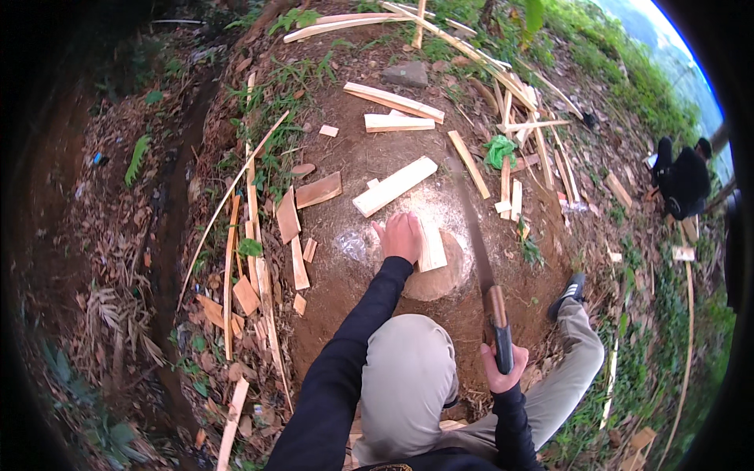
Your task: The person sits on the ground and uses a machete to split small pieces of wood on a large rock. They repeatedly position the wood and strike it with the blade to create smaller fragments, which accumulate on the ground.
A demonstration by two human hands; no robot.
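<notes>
My left hand point(401, 238) is closed over the side of a short pale wood block point(431, 246), with its thumb sticking out to the left. That block rests on a round, flat-topped stump point(433, 284) in front of my knee. In my right hand point(504, 369) is a machete point(480, 242), gripped by its brown and black handle. Its long dark blade points away from me, to the right of the block and apart from it. A larger pale wood block point(395, 187) lies just beyond my left hand, and wood dust is scattered around the stump.
Split wood pieces point(394, 102) lie on the dirt ahead, beside a grey stone point(405, 74). Long strips point(253, 220) and offcuts point(318, 189) lie to the left. A green plastic bag point(499, 151) sits among sticks at right. Farther right, a person in dark clothes point(685, 180) is near.
</notes>
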